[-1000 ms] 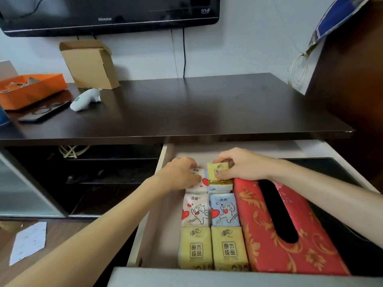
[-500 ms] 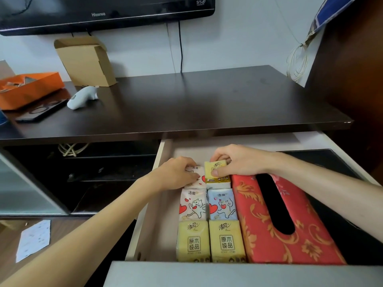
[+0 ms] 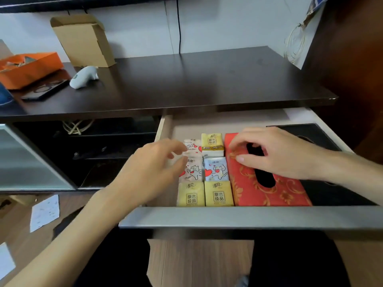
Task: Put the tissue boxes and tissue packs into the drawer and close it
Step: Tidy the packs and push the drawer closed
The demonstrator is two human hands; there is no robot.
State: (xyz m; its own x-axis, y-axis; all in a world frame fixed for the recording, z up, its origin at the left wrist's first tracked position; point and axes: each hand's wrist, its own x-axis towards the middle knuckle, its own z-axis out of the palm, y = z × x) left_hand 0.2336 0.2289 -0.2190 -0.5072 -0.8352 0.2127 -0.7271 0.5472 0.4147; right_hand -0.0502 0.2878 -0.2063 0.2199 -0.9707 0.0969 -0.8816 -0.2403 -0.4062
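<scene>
The drawer [image 3: 228, 216] stands pulled out below the dark desk top [image 3: 186, 83], holding six tissue packs [image 3: 204, 170] in two columns of three: two yellow ones nearest the front panel, two cat-print ones in the middle, and a cat-print and a yellow one at the back. A red patterned tissue box [image 3: 263, 183] lies just beside the packs on their right, with a black tissue box [image 3: 323, 139] beyond it against the drawer's right wall. The left hand [image 3: 153, 170] hovers over the left column with fingers spread and empty, while the right hand [image 3: 277, 154] rests loosely on the red box, fingers apart and gripping nothing.
</scene>
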